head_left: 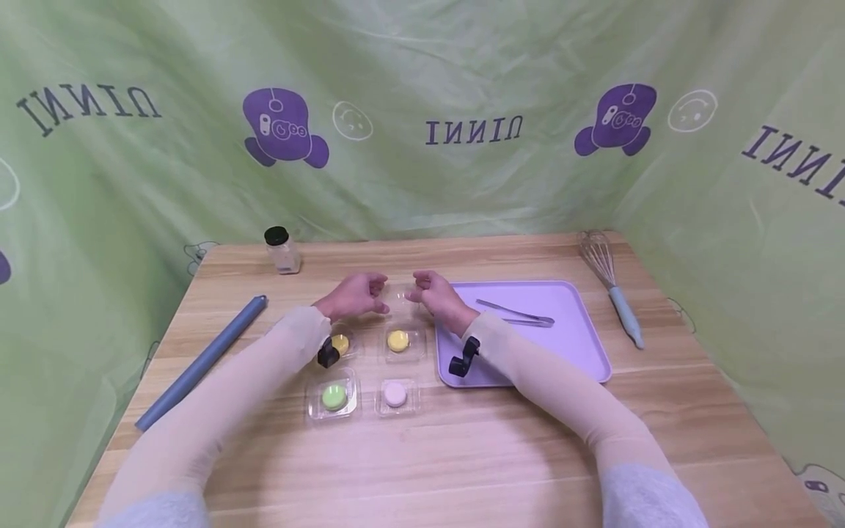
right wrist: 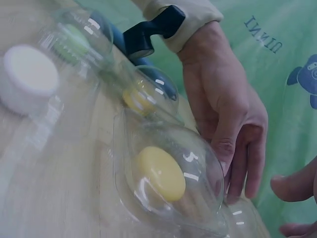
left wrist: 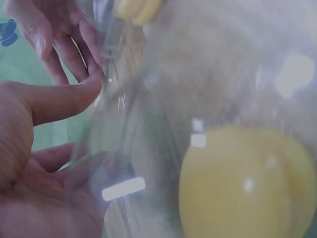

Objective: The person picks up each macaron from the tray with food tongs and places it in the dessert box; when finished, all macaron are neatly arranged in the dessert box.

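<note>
Both hands are at the back of a group of clear plastic boxes. My left hand (head_left: 355, 295) has its thumb and fingers apart, fingertips close to the left side of a clear box (head_left: 399, 295). Opposite it, my right hand (head_left: 439, 299) holds its fingers loosely bent near the same box's right side. Nearest the hands, a yellow macaron (head_left: 398, 340) sits in its own clear box (right wrist: 126, 198). Another yellow macaron (head_left: 339, 344) lies partly behind the left wrist camera. In front are a green macaron (head_left: 334, 397) and a pale lilac macaron (head_left: 394, 394), each in a clear box.
A lilac tray (head_left: 561, 352) bearing metal tongs (head_left: 528, 320) lies under the right forearm. Farther right is a whisk (head_left: 620, 304) with a blue handle. A blue-grey rolling pin (head_left: 205, 361) lies left, and a black-lidded jar (head_left: 284, 253) stands at the back.
</note>
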Motion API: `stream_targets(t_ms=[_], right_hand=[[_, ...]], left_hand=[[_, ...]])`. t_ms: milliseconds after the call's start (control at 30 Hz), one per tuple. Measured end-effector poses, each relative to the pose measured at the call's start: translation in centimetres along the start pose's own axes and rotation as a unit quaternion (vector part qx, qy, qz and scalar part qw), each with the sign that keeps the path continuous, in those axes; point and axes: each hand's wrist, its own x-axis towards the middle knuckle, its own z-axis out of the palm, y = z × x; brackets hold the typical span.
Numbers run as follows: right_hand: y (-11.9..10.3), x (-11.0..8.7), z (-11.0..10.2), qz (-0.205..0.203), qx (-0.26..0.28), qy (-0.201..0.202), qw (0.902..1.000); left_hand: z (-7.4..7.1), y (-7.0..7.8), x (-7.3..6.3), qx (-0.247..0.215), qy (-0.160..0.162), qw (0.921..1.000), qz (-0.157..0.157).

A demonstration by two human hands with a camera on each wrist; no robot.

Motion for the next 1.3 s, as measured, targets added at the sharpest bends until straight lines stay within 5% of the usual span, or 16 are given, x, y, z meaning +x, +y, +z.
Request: stream_targets(t_ms=[233, 600, 1000, 1300], right_hand=[[0.0, 0.5, 0.3, 0.002, 0.104, 0.006, 0.9946], [0.3, 0.9, 0.4, -0.027, 0.150, 0.008, 0.9883], [-0.6, 0.5, 0.3, -0.081, 0.162, 0.036, 0.9829], [-0.7, 0.0, 0.2, -0.079, 0.191, 0.016, 0.9783]], left_hand=[[0.1, 0.0, -0.4, -0.081, 0.013, 0.9964, -0.022], [0.0, -0.2, -0.4, -0.139, 0.055, 0.9887, -0.017], [-0.8, 0.7, -1.1, -0.255, 0.126, 0.9581, 0.034], [-0.4, 1.3, -1.7, -0.316, 0.143, 0.9359, 0.059]])
